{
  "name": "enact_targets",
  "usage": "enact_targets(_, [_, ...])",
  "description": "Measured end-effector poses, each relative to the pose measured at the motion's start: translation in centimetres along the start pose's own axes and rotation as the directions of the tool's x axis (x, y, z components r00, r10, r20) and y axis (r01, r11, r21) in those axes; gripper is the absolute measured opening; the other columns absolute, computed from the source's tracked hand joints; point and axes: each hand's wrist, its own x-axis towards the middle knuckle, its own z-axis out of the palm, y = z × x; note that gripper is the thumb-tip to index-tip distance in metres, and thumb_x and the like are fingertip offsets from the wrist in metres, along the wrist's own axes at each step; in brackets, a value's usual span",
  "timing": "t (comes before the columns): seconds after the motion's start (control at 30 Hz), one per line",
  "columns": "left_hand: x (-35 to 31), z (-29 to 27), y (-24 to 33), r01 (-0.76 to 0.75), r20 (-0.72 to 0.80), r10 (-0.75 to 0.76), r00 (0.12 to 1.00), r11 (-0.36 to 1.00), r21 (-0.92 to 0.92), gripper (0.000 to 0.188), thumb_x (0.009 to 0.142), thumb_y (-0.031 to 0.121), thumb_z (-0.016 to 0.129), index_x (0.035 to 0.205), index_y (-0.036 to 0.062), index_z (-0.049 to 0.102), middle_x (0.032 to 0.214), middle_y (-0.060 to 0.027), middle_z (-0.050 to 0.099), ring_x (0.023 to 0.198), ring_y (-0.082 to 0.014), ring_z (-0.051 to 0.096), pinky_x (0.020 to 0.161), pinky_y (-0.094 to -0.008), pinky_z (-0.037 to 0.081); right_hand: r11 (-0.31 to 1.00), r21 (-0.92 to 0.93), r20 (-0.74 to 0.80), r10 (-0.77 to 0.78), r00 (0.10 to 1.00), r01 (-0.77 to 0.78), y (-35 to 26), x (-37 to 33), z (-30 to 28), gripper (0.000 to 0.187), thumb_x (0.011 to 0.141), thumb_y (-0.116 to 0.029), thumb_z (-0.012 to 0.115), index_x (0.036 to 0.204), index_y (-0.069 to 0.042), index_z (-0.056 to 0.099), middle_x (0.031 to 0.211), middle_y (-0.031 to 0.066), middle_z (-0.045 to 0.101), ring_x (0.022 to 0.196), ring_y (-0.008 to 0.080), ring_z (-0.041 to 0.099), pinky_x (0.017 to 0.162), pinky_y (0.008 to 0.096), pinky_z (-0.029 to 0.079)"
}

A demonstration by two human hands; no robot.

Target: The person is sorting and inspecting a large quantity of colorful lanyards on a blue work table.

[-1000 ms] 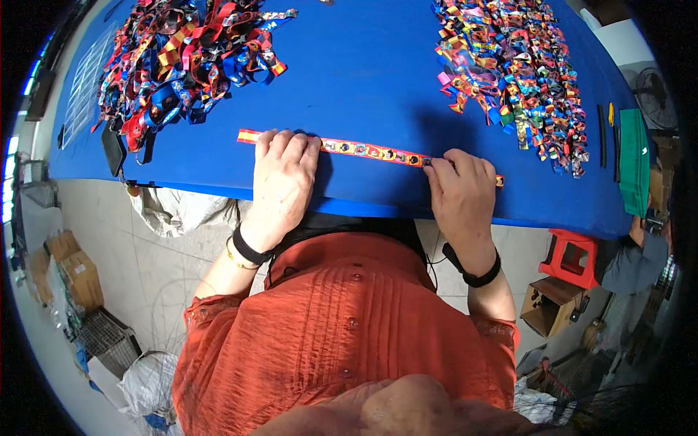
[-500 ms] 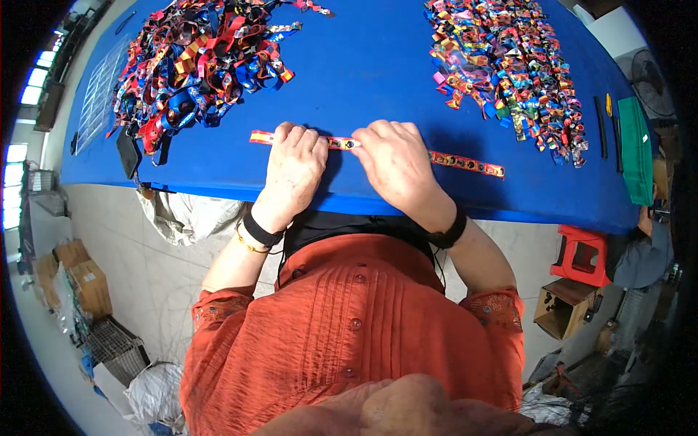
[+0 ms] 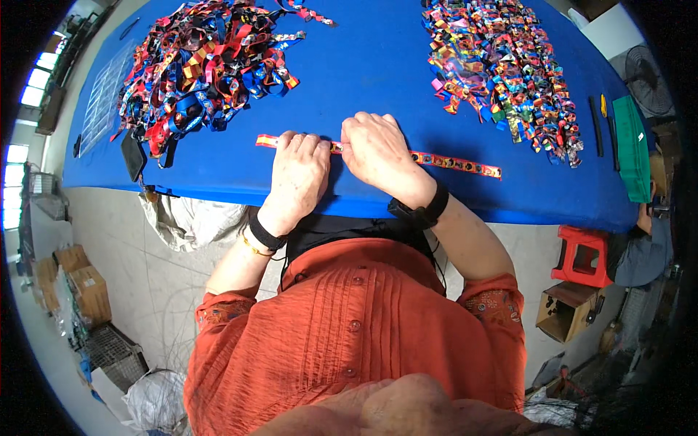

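Note:
A narrow red and yellow patterned ribbon strap (image 3: 458, 164) lies stretched sideways on the blue-covered table (image 3: 349, 80), near its front edge. My left hand (image 3: 299, 174) is closed over the strap close to its left end, knuckles up, and a short tail sticks out past the fingers. Close beside it, my right hand (image 3: 379, 152) grips the same strap, with only a small bit of it showing between the hands. From under the right hand the strap runs on to the right, flat on the cloth. Both sets of fingertips are mostly hidden beneath the hands.
A tangled heap of colourful straps (image 3: 203, 65) covers the table's far left. Several rows of folded straps (image 3: 523, 80) lie at the far right, with a green tray (image 3: 631, 149) beyond them. A black phone-like object (image 3: 133, 155) sits by the left front edge. A red stool (image 3: 583, 256) stands below.
My right hand has moved left along the strap, nearer to my left hand, and its forearm has swung inward. My left hand, still on the strap, has shifted slightly right.

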Motion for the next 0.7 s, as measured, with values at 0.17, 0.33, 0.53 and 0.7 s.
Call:
enact_targets(0.17, [0.0,-0.1,0.0,0.035,-0.022,-0.037,0.999,0.998,-0.054,0.014,0.078,0.008,0.062,0.091,0.0039,0.063,0.089,-0.0110,0.060,0.088,-0.0289,0.059,0.095,-0.0444,0.042,1.000,-0.016,0.041,0.017,0.999,-0.016,0.0,0.3,-0.1,0.007,0.079,-0.012,0.061,0.083,-0.006,0.061,0.082,0.0117,0.062,0.084,0.0315,0.062,0.075,0.0444,0.043])
enact_targets(0.33, [0.2,0.3,-0.3,0.079,-0.055,-0.085,0.995,0.992,-0.102,0.015,0.077,0.006,0.064,0.093,0.0042,0.064,0.090,-0.0103,0.061,0.088,-0.0287,0.059,0.097,-0.0455,0.042,0.964,0.250,0.115,0.067,0.991,-0.094,0.5,0.6,-1.0,0.013,0.083,-0.016,0.062,0.085,-0.004,0.058,0.083,0.0148,0.065,0.081,0.0327,0.065,0.072,0.0440,0.049])
enact_targets(0.53, [2.2,-0.8,-0.8,0.105,-0.106,-0.148,0.983,0.939,-0.328,0.015,0.085,0.007,0.067,0.099,0.0045,0.063,0.090,-0.0101,0.066,0.078,-0.0242,0.063,0.089,-0.0419,0.049,0.791,0.596,0.115,0.084,0.990,-0.136,1.2,2.0,-2.8,0.013,0.089,-0.015,0.061,0.092,-0.003,0.056,0.082,0.0133,0.066,0.073,0.0274,0.067,0.065,0.0383,0.052])
enact_targets(0.7, [5.6,-2.9,-2.0,0.452,0.415,-0.359,0.836,0.020,-0.892,0.014,0.096,0.015,0.062,0.102,0.0024,0.063,0.091,-0.0014,0.066,0.086,-0.0062,0.059,0.079,-0.0218,0.049,0.552,0.802,0.144,0.194,0.970,-0.229,1.8,4.3,-5.2,0.009,0.092,-0.009,0.063,0.097,-0.003,0.058,0.083,0.0020,0.063,0.074,0.0087,0.059,0.064,0.0245,0.048])
